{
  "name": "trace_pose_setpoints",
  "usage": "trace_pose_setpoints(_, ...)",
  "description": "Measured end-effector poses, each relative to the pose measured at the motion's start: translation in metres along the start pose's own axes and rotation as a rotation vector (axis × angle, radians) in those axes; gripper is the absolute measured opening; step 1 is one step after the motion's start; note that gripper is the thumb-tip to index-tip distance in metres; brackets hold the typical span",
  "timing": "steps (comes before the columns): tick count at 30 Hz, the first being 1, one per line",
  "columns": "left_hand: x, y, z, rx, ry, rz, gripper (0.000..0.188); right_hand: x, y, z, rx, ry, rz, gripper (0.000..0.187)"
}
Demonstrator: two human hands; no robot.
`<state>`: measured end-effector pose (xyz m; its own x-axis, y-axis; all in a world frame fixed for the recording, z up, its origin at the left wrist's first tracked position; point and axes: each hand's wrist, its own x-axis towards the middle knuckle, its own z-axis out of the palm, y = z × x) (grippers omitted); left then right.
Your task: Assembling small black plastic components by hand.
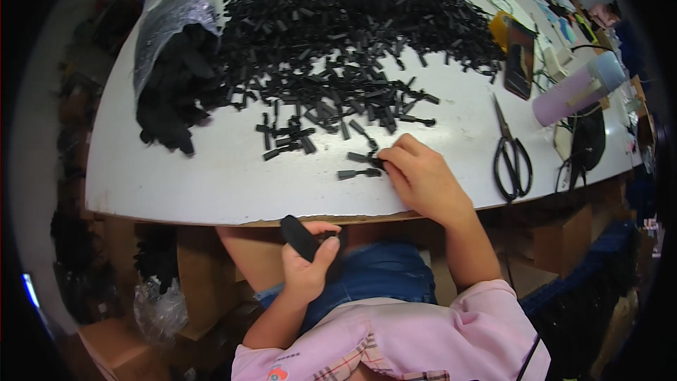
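Observation:
My left hand [307,272] is closed around a flat black strap-like piece with a rounded end [299,238], in front of the table edge and above my lap. Part of that piece is hidden by my fingers. Over the white tabletop my right hand [427,176] pinches the end of a small black plastic tab with a short loop [358,157]. A similar loose tab [350,175] lies just below it. Behind them spreads a heap of the same small black tabs [338,21], with several strays [285,142] at its near side.
At the left lies a clear plastic bag [166,25] spilling black fabric pieces [169,99]. Black-handled scissors [513,166] rest to the right of my right hand. Further right are a phone [519,60], a yellow tape roll [501,28] and a purple bottle [571,95]. Cardboard boxes [560,240] stand below the table.

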<state>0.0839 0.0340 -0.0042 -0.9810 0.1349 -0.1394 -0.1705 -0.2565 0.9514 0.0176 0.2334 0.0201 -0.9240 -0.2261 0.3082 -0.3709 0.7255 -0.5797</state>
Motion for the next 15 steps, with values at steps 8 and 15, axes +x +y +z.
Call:
trace_pose_setpoints(8,-0.0015,0.0052,-0.0034,0.027,-0.024,0.018,0.017,-0.0017,-0.0062,-0.0010,-0.249,-0.023,0.001,0.008)
trace_pose_setpoints(15,-0.0009,0.0041,-0.0060,0.064,-0.027,-0.005,0.017,-0.0040,-0.0062,0.0010,-0.271,0.027,-0.012,0.010)
